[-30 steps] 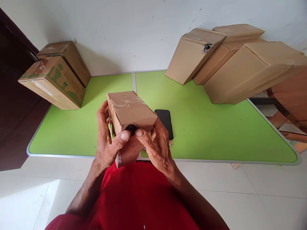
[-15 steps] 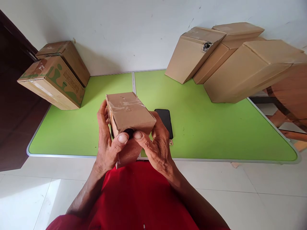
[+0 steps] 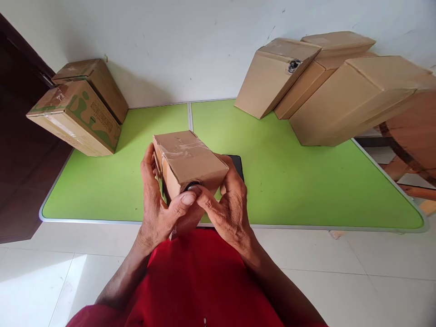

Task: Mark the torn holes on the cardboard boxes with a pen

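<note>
The brown cardboard box [image 3: 185, 152], clear-taped on top, is grasped by left hand [image 3: 155, 211] and right hand [image 3: 231, 211] fingers; the right thumb [image 3: 208, 200] now covers more of its dark hole [image 3: 191, 184].

Small, clear-taped brown cardboard box [image 3: 189, 156], tilted between both hands [image 3: 156, 206] [image 3: 232, 206], dark spot at its near end

Green table [image 3: 306, 190] with cardboard boxes [image 3: 323, 109] and black phone [image 3: 238, 162].
</note>
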Available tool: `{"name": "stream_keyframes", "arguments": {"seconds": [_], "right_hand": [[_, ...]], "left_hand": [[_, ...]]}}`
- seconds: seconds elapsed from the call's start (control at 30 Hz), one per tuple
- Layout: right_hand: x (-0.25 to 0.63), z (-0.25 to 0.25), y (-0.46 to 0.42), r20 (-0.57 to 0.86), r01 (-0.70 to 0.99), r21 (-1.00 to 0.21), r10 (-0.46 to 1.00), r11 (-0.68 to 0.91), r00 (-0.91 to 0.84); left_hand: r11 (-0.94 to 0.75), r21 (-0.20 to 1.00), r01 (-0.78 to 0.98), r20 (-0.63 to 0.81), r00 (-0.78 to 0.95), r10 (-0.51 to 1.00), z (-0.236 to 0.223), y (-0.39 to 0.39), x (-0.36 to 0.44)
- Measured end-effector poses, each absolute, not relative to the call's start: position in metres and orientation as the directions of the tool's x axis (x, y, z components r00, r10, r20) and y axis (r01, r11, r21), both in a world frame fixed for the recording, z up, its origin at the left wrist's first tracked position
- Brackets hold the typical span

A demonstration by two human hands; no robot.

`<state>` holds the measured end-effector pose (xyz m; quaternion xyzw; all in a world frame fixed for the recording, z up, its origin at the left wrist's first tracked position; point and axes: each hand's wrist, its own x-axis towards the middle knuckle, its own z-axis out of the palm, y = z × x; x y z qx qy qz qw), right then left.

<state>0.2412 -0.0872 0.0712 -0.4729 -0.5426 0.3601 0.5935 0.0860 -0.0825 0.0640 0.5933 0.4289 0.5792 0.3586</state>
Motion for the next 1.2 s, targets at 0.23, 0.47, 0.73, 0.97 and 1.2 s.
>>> {"name": "stream_keyframes", "arguments": {"seconds": [0.23,0.47,0.73,0.97,1.2], "right_hand": [[0.243,0.060,-0.084,0.457,0.211,-0.883,0.871,0.419,0.181],[0.246,0.058,-0.084,0.470,0.200,-0.877,0.866,0.436,0.172],[0.250,0.066,-0.083,0.470,0.281,-0.867,0.863,0.411,0.187],[0.251,0.074,-0.085,0.459,0.335,-0.865,0.857,0.373,0.232],[0.246,0.079,-0.091,0.567,0.416,-0.781,0.808,0.466,0.161]], "left_hand": [[-0.402,0.903,0.151,0.407,-0.007,0.913,0.062,-0.080,0.086],[-0.410,0.890,0.201,0.419,-0.006,0.908,0.058,-0.078,0.087],[-0.393,0.883,0.256,0.405,0.005,0.914,0.062,-0.080,0.087],[-0.448,0.849,0.280,0.457,0.034,0.889,0.058,-0.081,0.086],[-0.517,0.830,0.212,0.511,0.087,0.855,0.058,-0.077,0.077]]}}
